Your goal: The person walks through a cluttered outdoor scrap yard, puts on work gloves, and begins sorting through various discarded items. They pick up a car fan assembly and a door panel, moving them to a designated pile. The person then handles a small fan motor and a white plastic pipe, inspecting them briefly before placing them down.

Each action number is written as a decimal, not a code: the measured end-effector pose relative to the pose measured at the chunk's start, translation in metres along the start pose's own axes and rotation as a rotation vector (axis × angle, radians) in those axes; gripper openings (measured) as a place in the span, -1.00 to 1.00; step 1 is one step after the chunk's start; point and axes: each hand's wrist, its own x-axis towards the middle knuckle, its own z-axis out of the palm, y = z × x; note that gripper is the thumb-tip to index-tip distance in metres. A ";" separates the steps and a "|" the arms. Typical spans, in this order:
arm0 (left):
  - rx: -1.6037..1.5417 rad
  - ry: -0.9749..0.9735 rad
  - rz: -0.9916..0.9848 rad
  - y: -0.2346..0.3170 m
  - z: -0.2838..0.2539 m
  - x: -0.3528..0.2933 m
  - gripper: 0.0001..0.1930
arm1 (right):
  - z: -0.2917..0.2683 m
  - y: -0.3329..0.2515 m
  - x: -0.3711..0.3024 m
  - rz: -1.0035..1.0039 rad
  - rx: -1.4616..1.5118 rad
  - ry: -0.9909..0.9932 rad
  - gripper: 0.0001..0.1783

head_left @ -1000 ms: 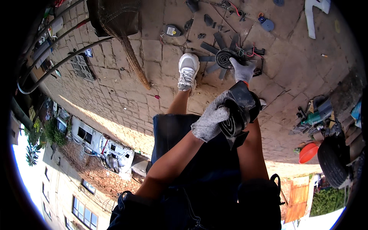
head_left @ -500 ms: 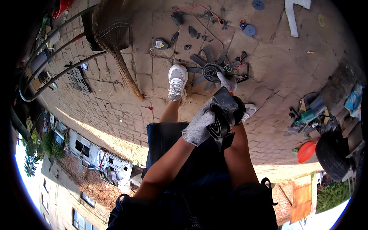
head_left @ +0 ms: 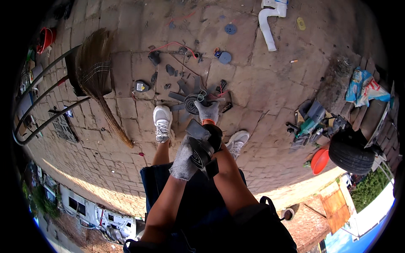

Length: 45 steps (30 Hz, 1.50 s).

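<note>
A grey knitted glove covers my left hand (head_left: pixel 184 161), which is closed around a black fan (head_left: pixel 201 154) with a ringed hub and broad blades. This fan is held upright on edge above my lap. Past it reaches my right hand (head_left: pixel 207 111), also gloved, with its fingers closed at the hub of a second, multi-bladed fan (head_left: pixel 181 98). That fan lies near the ground in front of my shoes; part of its hub and blades is hidden by the hand. Beside it are thin wires (head_left: pixel 203 93) and a black bracket piece (head_left: pixel 228 103).
Ahead lie broken black pieces (head_left: pixel 154 57), a red cable (head_left: pixel 173 42), a grey-blue disc (head_left: pixel 224 57) and a bent white pipe (head_left: pixel 265 29). Leftward are a straw broom (head_left: pixel 95 63) and curved metal tubes (head_left: pixel 42 71). A tyre (head_left: pixel 351 152), red bowl (head_left: pixel 319 161) and scrap heap (head_left: pixel 312 120) are at right.
The view has shifted, so the scene sits farther left and lower. My left hand keeps hold of the black fan, and my right hand stays at the second fan's hub.
</note>
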 end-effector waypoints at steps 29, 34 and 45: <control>1.704 -0.080 0.576 0.016 0.040 -0.088 -0.33 | -0.211 0.018 -0.183 0.229 0.187 -0.286 -0.49; 1.676 -0.315 0.131 0.061 0.099 -0.133 -0.29 | -0.264 -0.030 -0.234 -0.080 -0.239 -0.202 -0.54; 0.359 -0.057 -0.262 0.091 0.137 -0.101 -0.58 | -0.339 -0.239 -0.225 -0.466 -0.716 -0.151 -0.36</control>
